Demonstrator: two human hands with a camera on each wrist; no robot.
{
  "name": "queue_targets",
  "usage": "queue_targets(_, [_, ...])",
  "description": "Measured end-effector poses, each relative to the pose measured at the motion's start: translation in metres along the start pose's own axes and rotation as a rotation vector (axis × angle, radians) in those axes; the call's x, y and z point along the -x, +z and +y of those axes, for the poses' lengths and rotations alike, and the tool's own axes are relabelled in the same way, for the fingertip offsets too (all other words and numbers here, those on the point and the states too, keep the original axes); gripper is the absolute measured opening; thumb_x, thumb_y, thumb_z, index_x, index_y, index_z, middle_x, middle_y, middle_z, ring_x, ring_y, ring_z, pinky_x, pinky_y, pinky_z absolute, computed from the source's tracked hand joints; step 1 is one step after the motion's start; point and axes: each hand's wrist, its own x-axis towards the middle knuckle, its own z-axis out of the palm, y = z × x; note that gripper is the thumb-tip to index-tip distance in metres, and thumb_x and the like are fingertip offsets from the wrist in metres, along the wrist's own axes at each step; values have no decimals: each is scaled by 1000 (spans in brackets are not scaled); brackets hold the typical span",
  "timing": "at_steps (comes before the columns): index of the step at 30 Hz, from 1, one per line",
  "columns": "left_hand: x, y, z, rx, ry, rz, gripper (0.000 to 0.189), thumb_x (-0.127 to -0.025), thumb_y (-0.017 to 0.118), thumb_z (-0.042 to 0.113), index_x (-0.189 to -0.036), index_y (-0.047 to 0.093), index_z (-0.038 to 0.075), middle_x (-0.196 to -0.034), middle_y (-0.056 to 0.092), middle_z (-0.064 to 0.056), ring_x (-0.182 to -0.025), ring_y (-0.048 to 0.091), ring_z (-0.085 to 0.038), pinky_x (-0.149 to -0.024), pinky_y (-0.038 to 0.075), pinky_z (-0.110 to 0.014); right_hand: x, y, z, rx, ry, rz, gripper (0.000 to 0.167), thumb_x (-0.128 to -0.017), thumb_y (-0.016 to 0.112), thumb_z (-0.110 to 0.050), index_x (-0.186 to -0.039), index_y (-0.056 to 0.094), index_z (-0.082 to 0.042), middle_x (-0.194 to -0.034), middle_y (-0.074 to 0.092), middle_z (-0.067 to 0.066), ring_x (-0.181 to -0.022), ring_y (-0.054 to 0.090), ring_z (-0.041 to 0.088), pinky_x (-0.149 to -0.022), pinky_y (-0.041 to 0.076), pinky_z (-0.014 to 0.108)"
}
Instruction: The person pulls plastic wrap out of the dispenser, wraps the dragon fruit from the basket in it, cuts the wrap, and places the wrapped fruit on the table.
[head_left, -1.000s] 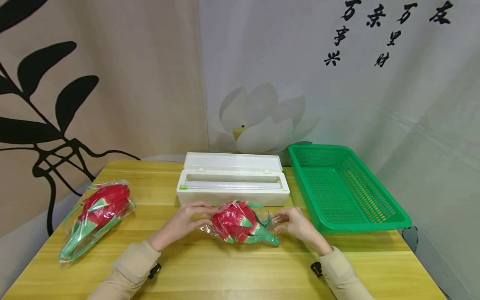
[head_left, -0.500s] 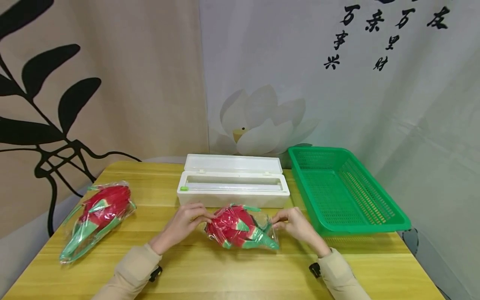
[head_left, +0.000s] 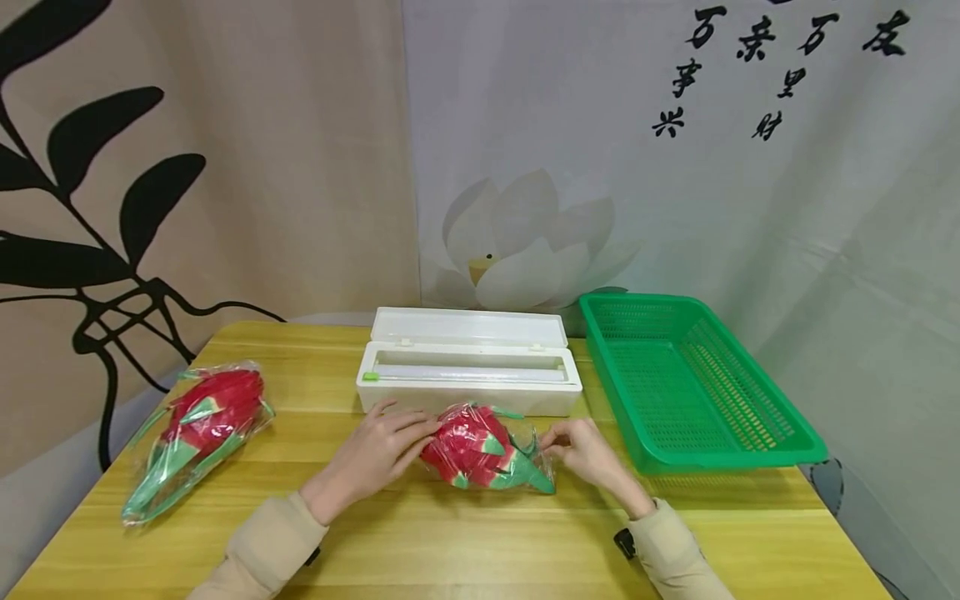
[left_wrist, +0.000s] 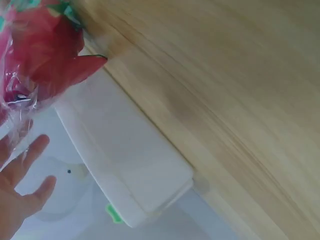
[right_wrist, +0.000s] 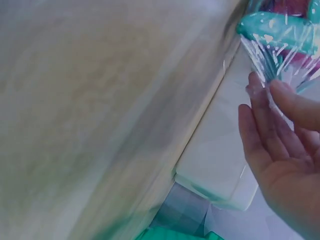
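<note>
A red dragon fruit (head_left: 474, 450) with green tips, wrapped in clear cling film, lies sideways mid-table in the head view. My left hand (head_left: 375, 450) reaches its left end with fingers extended. In the left wrist view that hand (left_wrist: 15, 195) has spread fingers, the upper ones at the film beside the fruit (left_wrist: 40, 50). My right hand (head_left: 588, 450) pinches the film at the other end. Close up in the right wrist view, thumb and finger of the right hand (right_wrist: 280, 145) squeeze the gathered cling film (right_wrist: 274, 62) into a twist.
Behind the fruit stands a white cling film dispenser (head_left: 468, 400), lid raised, a roll inside and a green slider at its left. A green plastic basket (head_left: 720, 457) sits at the right. Another wrapped dragon fruit (head_left: 213, 408) lies at the left of the wooden table (head_left: 450, 550).
My left hand has gone from pinching the film at the left end to touching there with fingers extended. The fruit has shifted slightly. My right hand keeps its pinch.
</note>
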Motion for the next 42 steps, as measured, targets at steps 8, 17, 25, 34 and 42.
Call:
queue_targets(8, [5, 0, -1, 38, 13, -71, 56, -73, 74, 42, -115, 67, 6, -113, 70, -12, -101, 69, -25, -94, 51, -53, 4, -6, 2, -40, 3, -126, 14, -86, 64, 1, -100, 68, 1, -105, 70, 17, -92, 69, 29, -78, 57, 24])
queue_targets(17, [2, 5, -2, 106, -23, 10, 41, -69, 78, 23, -104, 71, 3, -100, 73, -11, -91, 69, -20, -85, 56, -40, 6, -4, 1, -167, 38, -215, 30, -81, 66, 6, -110, 58, -1, -112, 64, 18, -101, 64, 34, -79, 57, 26])
queue_targets(25, [1, 5, -6, 264, -80, 88, 28, -68, 78, 9, -95, 73, 1, -90, 75, -11, -79, 72, -18, -83, 57, -42, 5, -6, -2, -137, 22, -157, 21, -77, 69, 7, -96, 66, -2, -94, 70, 11, -83, 64, 17, -74, 55, 21])
queue_targets(34, [1, -5, -5, 463, -298, -19, 18, -78, 73, 8, -94, 74, 2, -81, 74, -8, -53, 40, 7, -45, 43, -12, 4, -13, -6, -93, -52, -95, 7, -80, 71, -1, -86, 73, -5, -88, 74, 9, -81, 68, 10, -75, 56, 20])
queue_targets(42, [-2, -3, -5, 433, -394, -87, 19, -85, 69, 11, -99, 73, 0, -83, 75, -11, -50, 40, 5, -45, 40, -13, 3, -13, -10, -131, 4, -144, 25, -95, 56, -14, -110, 68, 2, -105, 71, 17, -92, 63, 16, -75, 52, 18])
